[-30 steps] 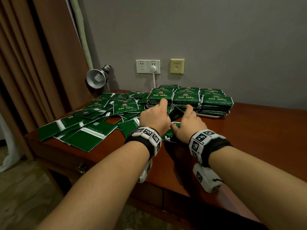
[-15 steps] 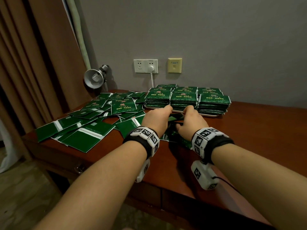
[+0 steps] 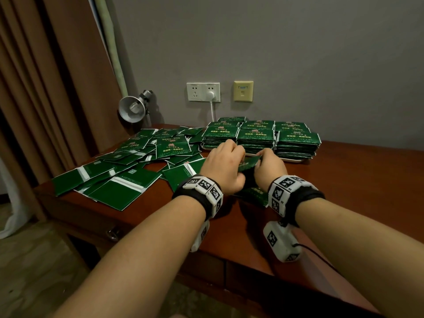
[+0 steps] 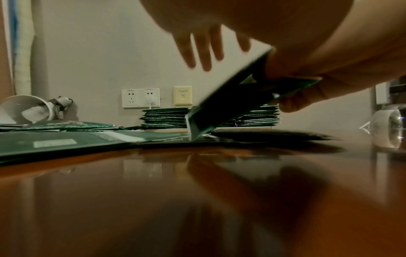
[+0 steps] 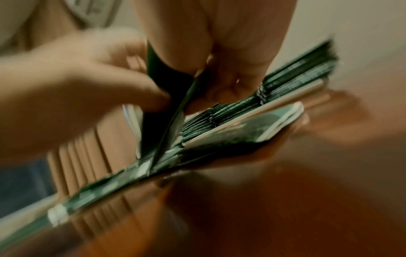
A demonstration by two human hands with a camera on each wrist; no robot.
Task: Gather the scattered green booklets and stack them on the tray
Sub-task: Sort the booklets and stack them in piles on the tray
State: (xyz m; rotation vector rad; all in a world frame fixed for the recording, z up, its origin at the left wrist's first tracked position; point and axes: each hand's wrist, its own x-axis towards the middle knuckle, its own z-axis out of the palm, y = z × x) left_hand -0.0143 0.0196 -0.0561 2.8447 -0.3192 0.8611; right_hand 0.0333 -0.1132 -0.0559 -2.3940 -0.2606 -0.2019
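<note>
Several stacks of green booklets stand on a pale tray at the back of the wooden table. Loose booklets lie scattered to the left. Just in front of the tray my right hand pinches one green booklet by its upper edge and holds it tilted, its lower edge on a small pile of booklets. My left hand touches the booklet's left face. The left fingers hang straight beside the booklet. The right wrist view is blurred.
A metal clamp lamp stands at the back left corner. A wall socket with a white plug sits behind the tray. Brown curtains hang at the left. The table's front edge runs under my forearms. Bare wood shows right of the tray.
Both hands have moved forward toward the tray. The right hand has tipped one booklet up off the small pile, and the left hand has closed in against it.
</note>
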